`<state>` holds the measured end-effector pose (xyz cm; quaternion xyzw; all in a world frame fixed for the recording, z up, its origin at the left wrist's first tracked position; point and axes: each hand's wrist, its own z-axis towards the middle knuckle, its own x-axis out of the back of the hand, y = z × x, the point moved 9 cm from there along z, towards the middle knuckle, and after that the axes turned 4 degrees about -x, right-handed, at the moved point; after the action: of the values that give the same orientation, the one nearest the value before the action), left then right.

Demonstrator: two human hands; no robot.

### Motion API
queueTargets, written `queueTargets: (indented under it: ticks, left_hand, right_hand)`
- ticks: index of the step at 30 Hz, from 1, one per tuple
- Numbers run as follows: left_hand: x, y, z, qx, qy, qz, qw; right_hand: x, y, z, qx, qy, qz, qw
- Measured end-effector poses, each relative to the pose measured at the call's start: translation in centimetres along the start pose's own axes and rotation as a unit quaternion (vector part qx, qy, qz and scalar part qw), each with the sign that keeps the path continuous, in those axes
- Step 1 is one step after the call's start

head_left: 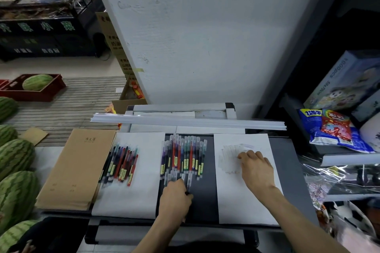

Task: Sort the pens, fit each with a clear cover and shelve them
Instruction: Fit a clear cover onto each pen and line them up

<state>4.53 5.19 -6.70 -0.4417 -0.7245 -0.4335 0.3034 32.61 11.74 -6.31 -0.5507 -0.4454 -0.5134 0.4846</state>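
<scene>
Left grip [175,198] around pen [188,183], right [257,167] on covers [230,151]

At 3 o'clock, the box [345,80] bears "1000pcs" and "50x70cm", printed sideways, and the blue bag [312,129] below it carries "1袋半" along its top edge. At 9 o'clock, the notebook [80,170] has a short line of small characters near its top. At 10 o'clock, the counter [41,37] has large green characters. Both, like the labels on the pens [183,156], are too blurred to read.
</scene>
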Motion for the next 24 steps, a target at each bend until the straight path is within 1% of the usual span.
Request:
queueTargets:
  ticks: [4,10,12,14,15,17,19,21,24]
  left_hand:
    - [0.1,0.0,0.3,-0.010,0.001,-0.002,1.000]
    - [0.8,0.3,0.2,-0.024,0.008,-0.015,1.000]
    - [2.0,0.2,0.1,-0.029,0.033,-0.036,0.998]
    - [4.0,-0.7,0.2,-0.023,0.073,-0.062,0.995]
    - [5.3,-1.5,0.4,-0.015,0.096,-0.077,0.992]
    - [7.6,-3.9,1.1,0.000,0.142,-0.087,0.986]
    - [9.3,-7.0,2.2,0.017,0.180,-0.070,0.981]
    - [10.1,-9.8,3.3,0.037,0.198,-0.038,0.979]
    - [9.7,-12.9,4.2,0.075,0.184,-0.004,0.980]
  right_hand:
    - [0.0,0.0,0.3,-0.002,-0.014,-0.009,1.000]
    - [2.0,-0.5,-0.1,-0.001,0.039,0.007,0.999]
    - [2.8,-0.7,-0.3,-0.007,0.031,0.034,0.999]
    - [3.6,-1.2,-0.7,-0.010,0.015,0.086,0.996]
    - [4.0,-1.5,-1.0,-0.011,0.001,0.136,0.991]
    - [4.4,-2.0,-1.8,-0.025,-0.032,0.262,0.964]
    - [4.4,-2.6,-2.5,-0.033,-0.060,0.345,0.936]
    - [4.5,-3.4,-3.2,-0.024,-0.069,0.382,0.921]
    - [4.7,-4.3,-4.3,-0.036,-0.103,0.438,0.892]
